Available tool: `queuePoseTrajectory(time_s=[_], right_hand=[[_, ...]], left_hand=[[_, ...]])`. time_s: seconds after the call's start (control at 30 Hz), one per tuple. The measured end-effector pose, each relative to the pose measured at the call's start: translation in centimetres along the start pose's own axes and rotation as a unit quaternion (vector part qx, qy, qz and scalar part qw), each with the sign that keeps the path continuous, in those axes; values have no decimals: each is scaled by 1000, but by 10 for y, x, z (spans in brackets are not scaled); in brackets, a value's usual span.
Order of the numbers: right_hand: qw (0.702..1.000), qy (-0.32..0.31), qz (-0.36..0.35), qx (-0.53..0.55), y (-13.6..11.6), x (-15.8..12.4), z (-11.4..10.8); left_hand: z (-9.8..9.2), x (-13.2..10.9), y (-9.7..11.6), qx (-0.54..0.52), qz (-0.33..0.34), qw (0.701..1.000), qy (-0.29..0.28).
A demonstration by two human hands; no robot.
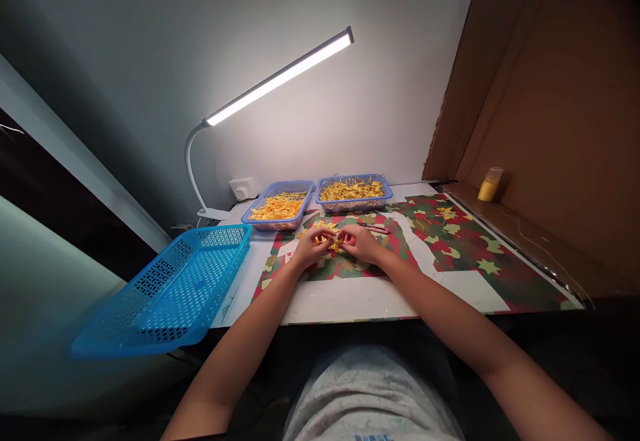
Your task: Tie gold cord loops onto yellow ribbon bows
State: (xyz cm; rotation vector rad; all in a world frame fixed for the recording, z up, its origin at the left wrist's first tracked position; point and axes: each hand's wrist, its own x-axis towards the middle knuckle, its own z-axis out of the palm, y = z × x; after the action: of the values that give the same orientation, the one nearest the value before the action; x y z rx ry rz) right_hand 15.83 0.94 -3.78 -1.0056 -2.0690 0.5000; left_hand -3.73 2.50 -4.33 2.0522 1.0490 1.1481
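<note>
The gold ribbon point(335, 245) is on the near side of the basket of gold strings point(355, 206), right between the two hands. The left hand point(314, 246) comes to it from the left and the right hand point(360, 243) from the right, and neither looks nearer. On each hand, thumb and finger look pinched together on the ribbon. It is too small to tell which way its long side points. A small pink tool point(379, 229) lies just in front of the basket.
</note>
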Motion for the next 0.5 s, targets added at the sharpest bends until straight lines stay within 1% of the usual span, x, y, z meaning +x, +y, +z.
queuePoseTrajectory(time_s=[0.17,0.37,0.43,0.5], right_hand=[[999,0,8,-37,3,0,3],[999,-25,11,-34,5,1,6],[999,-35,11,-25,6,1,5],[999,-50,9,-11,6,2,5]], left_hand=[[1,0,3,25,25,999,-10],[2,0,2,21,23,999,-13],[1,-1,1,59,40,997,-2],[0,-1,2,122,71,990,1]])
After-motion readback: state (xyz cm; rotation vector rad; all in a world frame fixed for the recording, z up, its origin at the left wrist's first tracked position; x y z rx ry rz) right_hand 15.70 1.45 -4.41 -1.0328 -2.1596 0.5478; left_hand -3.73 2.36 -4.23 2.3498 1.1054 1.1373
